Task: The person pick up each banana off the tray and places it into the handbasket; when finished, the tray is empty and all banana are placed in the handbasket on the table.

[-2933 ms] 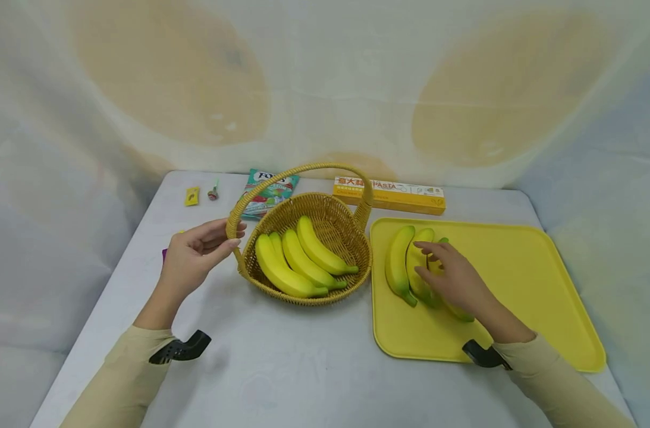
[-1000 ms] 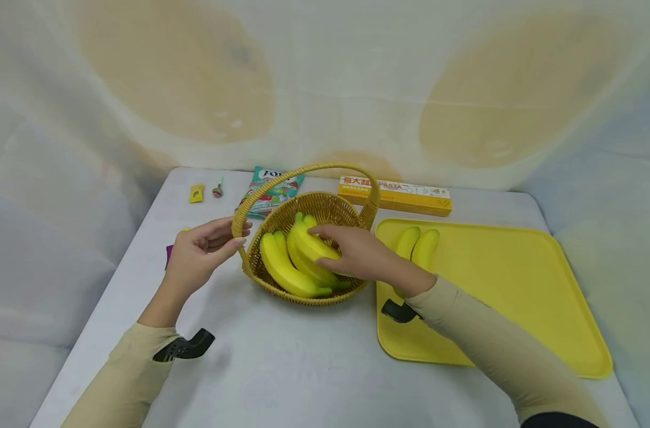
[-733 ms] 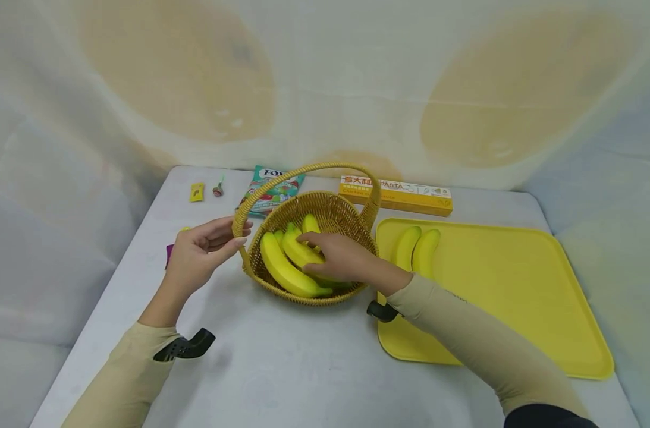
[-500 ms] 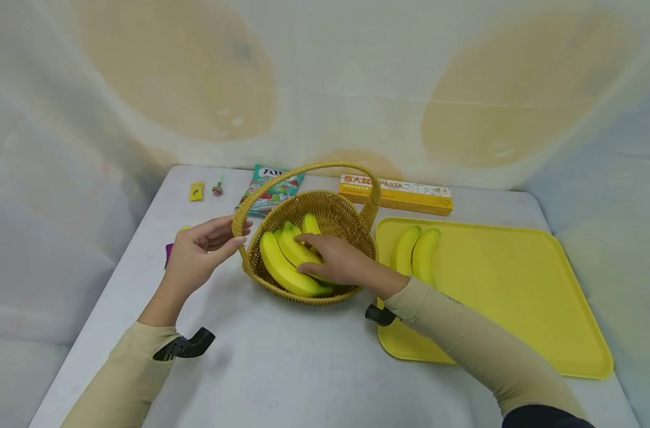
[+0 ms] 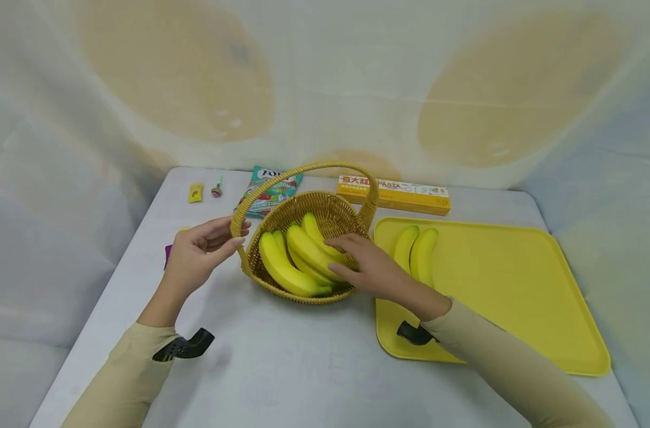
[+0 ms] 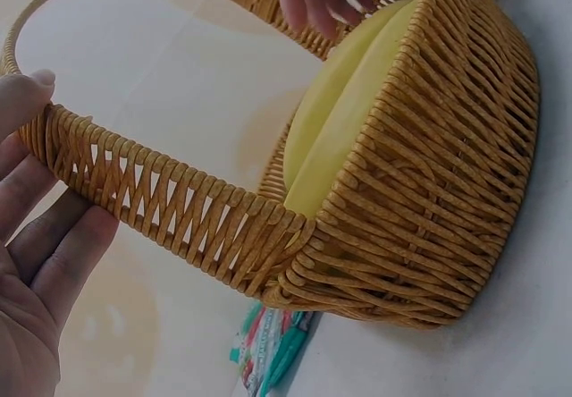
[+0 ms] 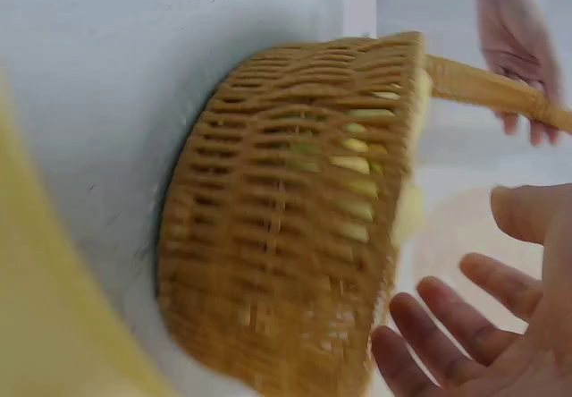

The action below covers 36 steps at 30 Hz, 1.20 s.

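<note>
A wicker basket (image 5: pixel 325 205) with an arched handle (image 5: pixel 260 190) stands mid-table, holding several yellow bananas (image 5: pixel 287 273). My left hand (image 5: pixel 196 252) holds the handle's left side between thumb and fingers; the left wrist view shows the thumb (image 6: pixel 22 97) on one side and fingers behind. Over the basket's right rim is my right hand (image 5: pixel 375 267), its fingers spread and nothing gripped; in the right wrist view its fingers (image 7: pixel 447 325) are apart from the basket. Two more bananas (image 5: pixel 422 255) lie side by side on the yellow tray (image 5: pixel 512 291), partly hidden by the right forearm.
Behind the basket are a teal candy bag (image 5: pixel 273 193) and a pasta box (image 5: pixel 410 199). Far left lie a small yellow packet (image 5: pixel 195 192) and a lollipop (image 5: pixel 216 189). A purple item (image 5: pixel 168 255) is mostly hidden behind the left hand.
My right hand carried a banana from the tray into the basket, let go of it, and has drawn back to the right. The left hand has kept its hold on the handle.
</note>
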Motion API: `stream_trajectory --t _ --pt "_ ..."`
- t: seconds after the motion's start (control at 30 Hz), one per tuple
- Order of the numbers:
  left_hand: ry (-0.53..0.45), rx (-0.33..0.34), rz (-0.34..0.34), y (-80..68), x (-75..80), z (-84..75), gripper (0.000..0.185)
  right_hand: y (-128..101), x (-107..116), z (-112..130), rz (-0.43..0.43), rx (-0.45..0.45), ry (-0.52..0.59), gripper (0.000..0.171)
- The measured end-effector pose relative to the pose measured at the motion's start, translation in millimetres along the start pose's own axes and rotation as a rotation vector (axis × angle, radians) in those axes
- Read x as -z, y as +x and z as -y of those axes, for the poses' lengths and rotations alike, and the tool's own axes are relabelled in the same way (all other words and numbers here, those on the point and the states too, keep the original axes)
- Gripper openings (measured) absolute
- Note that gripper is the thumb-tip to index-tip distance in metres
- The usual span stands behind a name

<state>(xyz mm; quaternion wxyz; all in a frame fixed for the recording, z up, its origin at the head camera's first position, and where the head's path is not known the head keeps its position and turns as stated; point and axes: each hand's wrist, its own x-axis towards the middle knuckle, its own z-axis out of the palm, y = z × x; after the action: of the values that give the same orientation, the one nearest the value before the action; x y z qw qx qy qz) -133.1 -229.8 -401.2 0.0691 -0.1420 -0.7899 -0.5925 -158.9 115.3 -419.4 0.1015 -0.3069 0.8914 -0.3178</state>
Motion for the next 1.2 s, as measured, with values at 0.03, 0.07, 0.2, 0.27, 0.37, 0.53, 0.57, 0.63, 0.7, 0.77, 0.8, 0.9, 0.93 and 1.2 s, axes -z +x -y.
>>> stream_trajectory --t 0.03,0.07,0.2,0.27,0.37,0.53,0.57,0.63,0.7,0.77,0.8,0.9,0.93,1.2 --pt "0.0 0.0 0.002 0.1 -0.1 0.0 0.036 -7 4 -2 -0.032 -0.001 0.01 0.05" --pt "0.0 0.001 0.002 0.1 -0.2 0.0 0.036 -14 8 -4 -0.064 -0.001 0.014 0.049" --pt "0.001 0.0 -0.001 0.0 -0.1 -0.4 0.037 -41 23 -22 -0.17 -0.014 0.033 0.045" --pt "0.003 -0.001 -0.006 -0.4 0.3 -0.5 0.037 -51 28 -35 -0.201 -0.043 0.031 0.045" --pt "0.009 -0.003 -0.011 -1.1 1.1 -0.7 0.037 -63 33 -56 -0.228 -0.127 0.014 0.048" --pt "0.018 -0.005 -0.015 -1.8 2.3 -0.9 0.036 -77 38 -87 -0.247 -0.301 0.018 0.055" --pt "0.017 -0.006 -0.015 -1.8 2.3 -0.9 0.036 -79 38 -92 -0.245 -0.334 0.018 0.057" --pt "0.018 -0.009 -0.013 -1.7 2.0 -0.9 0.037 -82 37 -101 -0.233 -0.396 0.027 0.063" --pt "0.019 -0.011 -0.011 -1.5 1.5 -1.0 0.036 -84 35 -109 -0.213 -0.455 0.031 0.07" --pt "0.018 -0.01 -0.01 -1.3 0.9 -1.2 0.036 -84 32 -115 -0.19 -0.505 0.04 0.077" --pt "0.019 -0.009 -0.01 -1.1 0.6 -1.3 0.036 -84 31 -117 -0.179 -0.52 0.042 0.08" --pt "0.021 -0.004 -0.011 -1.0 -0.1 -1.7 0.035 -82 29 -120 -0.155 -0.551 0.036 0.086" --pt "0.021 -0.004 -0.011 -0.9 -0.3 -1.8 0.036 -82 29 -120 -0.149 -0.552 0.031 0.086" --pt "0.019 -0.005 -0.004 -0.3 -0.3 -1.9 0.037 -84 33 -115 -0.135 -0.54 0.02 0.079"
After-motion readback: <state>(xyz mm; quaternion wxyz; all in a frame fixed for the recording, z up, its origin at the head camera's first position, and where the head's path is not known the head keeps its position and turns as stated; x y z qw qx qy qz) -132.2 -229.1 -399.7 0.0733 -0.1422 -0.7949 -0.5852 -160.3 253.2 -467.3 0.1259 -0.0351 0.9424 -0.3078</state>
